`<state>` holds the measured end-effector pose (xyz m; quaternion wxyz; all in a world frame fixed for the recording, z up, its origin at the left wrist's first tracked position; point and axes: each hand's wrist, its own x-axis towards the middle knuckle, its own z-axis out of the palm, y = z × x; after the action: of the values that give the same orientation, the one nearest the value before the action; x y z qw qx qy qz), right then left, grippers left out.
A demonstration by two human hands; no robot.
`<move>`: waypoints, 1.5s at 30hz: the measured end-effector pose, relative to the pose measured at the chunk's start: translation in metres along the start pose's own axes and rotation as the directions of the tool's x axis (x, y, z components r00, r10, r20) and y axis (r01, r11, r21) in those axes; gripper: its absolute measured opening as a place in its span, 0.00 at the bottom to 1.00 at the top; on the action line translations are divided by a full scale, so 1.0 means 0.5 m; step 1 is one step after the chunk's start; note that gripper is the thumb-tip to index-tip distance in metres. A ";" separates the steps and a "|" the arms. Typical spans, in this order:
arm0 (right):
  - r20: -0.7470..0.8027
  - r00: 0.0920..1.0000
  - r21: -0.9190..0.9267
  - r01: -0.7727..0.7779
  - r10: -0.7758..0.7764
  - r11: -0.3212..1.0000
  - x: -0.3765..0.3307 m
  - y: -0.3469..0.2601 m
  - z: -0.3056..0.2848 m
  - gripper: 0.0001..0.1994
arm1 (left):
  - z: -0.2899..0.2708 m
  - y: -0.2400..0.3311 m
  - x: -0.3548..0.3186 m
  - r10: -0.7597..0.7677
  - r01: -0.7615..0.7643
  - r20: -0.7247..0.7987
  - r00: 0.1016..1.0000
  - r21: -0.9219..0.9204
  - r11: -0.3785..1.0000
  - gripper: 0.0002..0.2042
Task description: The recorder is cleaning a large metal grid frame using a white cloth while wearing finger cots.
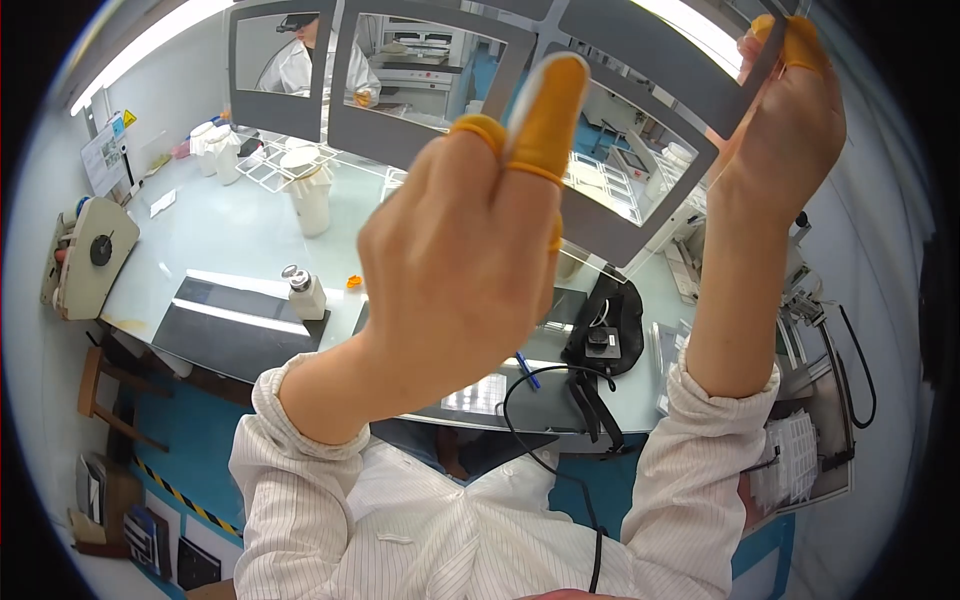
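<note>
A large clear panel with grey borders around several windows point(420, 140) is held up in front of me, tilted. My right hand point(785, 120), with yellow finger cots on its fingertips, grips the panel's upper right edge. My left hand point(460, 250) is raised before the panel's middle, back toward me. Its index finger, in a yellow cot, stretches up over the panel, and the other fingers are curled. A thin white edge shows beside that finger; what it belongs to is hidden. Whether the fingertip touches the panel, I cannot tell.
On the table stand a white pump bottle point(305, 293), a dark mat point(225, 325), a cloth-covered white container point(308, 195), a blue pen point(528, 370) and a black bag point(610, 320) with a cable. A tape dispenser-like device point(95, 255) sits left. A person point(305, 65) shows in one window.
</note>
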<state>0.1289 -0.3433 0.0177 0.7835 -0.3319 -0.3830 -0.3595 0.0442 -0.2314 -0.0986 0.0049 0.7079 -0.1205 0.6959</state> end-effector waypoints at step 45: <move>0.264 0.885 0.492 -0.466 0.384 0.736 -0.004 0.025 -0.039 0.09 | 0.097 0.005 -0.195 -0.021 0.259 0.669 0.743 -0.316 -0.913 0.12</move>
<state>0.1452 -0.3518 0.0035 0.8760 -0.2005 -0.4381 -0.0224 0.0912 -0.2263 -0.1965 0.8842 0.2238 -0.4094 -0.0196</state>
